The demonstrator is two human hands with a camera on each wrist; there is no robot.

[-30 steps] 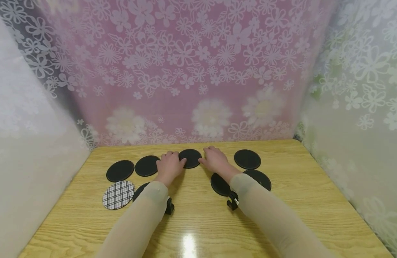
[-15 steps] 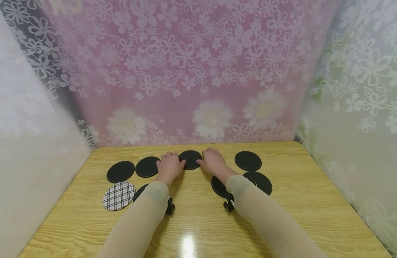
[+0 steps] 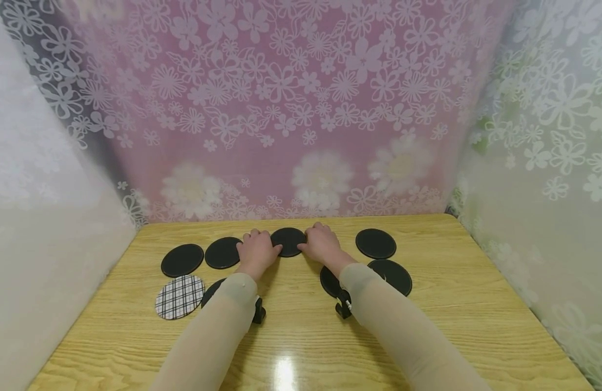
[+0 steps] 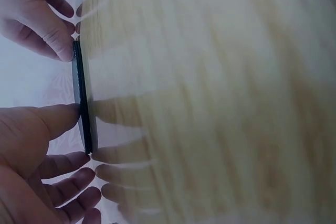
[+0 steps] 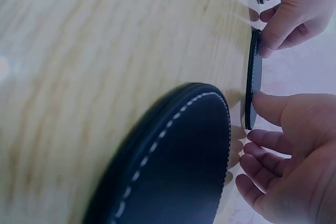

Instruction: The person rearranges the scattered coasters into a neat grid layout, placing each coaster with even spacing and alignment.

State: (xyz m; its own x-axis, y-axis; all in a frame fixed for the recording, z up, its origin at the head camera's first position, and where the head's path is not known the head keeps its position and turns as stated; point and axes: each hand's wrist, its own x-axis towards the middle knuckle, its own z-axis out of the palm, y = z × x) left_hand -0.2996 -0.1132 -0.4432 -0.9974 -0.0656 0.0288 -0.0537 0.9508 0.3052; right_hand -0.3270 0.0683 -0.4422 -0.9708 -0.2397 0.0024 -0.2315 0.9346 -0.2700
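A round black coaster (image 3: pixel 288 242) with a stitched rim lies flat near the table's back edge, between the two hands. My left hand (image 3: pixel 258 251) holds its left side, thumb (image 4: pixel 63 116) on the near rim and index fingertip at the end of the disc. The right hand (image 3: pixel 322 245) holds the opposite side the same way; in the right wrist view its thumb (image 5: pixel 270 106) touches the rim and its other fingers (image 5: pixel 257 169) spread beside it. Another black coaster (image 3: pixel 224 252) sits partly behind the left hand, and one more (image 3: pixel 332 281) lies partly under the right forearm.
More black coasters lie at the left (image 3: pixel 182 260) and right (image 3: pixel 376 243), plus one beside the right sleeve (image 3: pixel 395 276). A checked white coaster (image 3: pixel 181 297) lies at front left, near a black coaster (image 3: pixel 211 290) partly covered by the left sleeve. Floral curtains (image 3: pixel 301 108) surround the wooden table (image 3: pixel 291 336).
The right hand has shifted slightly left, closer against the middle coaster. The left hand and the other coasters stay essentially where they were.
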